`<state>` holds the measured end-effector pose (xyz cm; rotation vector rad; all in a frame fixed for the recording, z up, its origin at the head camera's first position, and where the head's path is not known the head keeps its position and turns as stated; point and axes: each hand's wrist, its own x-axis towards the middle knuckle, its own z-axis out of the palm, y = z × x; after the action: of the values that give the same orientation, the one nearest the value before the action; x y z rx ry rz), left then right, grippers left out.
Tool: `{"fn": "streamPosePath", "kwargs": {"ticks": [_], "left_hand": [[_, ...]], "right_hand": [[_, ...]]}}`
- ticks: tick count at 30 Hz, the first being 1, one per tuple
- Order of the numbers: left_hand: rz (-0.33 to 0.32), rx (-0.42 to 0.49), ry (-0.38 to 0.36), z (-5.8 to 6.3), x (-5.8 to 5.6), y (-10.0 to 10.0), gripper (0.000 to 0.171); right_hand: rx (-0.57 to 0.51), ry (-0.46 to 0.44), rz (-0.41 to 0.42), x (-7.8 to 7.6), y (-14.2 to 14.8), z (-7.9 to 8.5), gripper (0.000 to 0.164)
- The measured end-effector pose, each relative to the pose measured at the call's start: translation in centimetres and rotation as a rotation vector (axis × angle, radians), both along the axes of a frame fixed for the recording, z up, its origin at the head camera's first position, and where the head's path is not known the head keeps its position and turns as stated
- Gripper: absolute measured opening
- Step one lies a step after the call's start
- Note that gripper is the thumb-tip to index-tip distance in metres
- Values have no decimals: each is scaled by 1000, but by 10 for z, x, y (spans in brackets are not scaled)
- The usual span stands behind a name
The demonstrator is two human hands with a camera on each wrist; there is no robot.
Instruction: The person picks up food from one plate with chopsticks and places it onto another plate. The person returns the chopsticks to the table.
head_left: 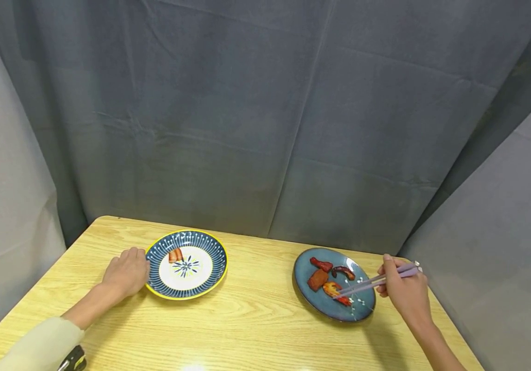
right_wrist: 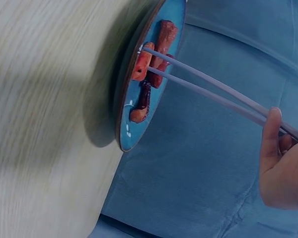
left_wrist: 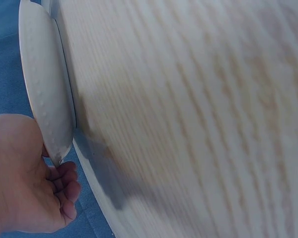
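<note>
At the left, my left hand holds the rim of a blue-and-white patterned plate. The left wrist view shows this plate edge-on, with curled fingers at its rim. A small striped, bacon-like piece lies on it. My right hand grips a pair of lilac chopsticks over a blue plate. Their tips are at a yellow-and-red food piece, which shows orange-red in the right wrist view. A red drumstick-like piece, a brown slab and a dark curved piece lie beside it.
Both plates stand on a light wood table, with bare wood between them. A grey curtain hangs behind the far edge, and pale cloth panels flank both sides. A dark device sits by the left sleeve.
</note>
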<state>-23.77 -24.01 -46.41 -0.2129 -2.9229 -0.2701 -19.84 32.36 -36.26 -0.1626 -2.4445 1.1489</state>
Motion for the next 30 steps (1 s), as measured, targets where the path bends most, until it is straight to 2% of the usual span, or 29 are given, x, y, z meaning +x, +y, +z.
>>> {"fn": "streamPosePath", "kwargs": {"ticks": [9,23,30], "left_hand": [[3,-12,-2,0,-1,0,22],[15,-13,-33,1,-1,0,23],[20,-14,-35,1,-1,2,24]], "right_hand": [[-6,17,30,2,-10,9,52],[-64,70,209,-5,-37,16,46],[-138,64,312,-9,-55,20,44]]}}
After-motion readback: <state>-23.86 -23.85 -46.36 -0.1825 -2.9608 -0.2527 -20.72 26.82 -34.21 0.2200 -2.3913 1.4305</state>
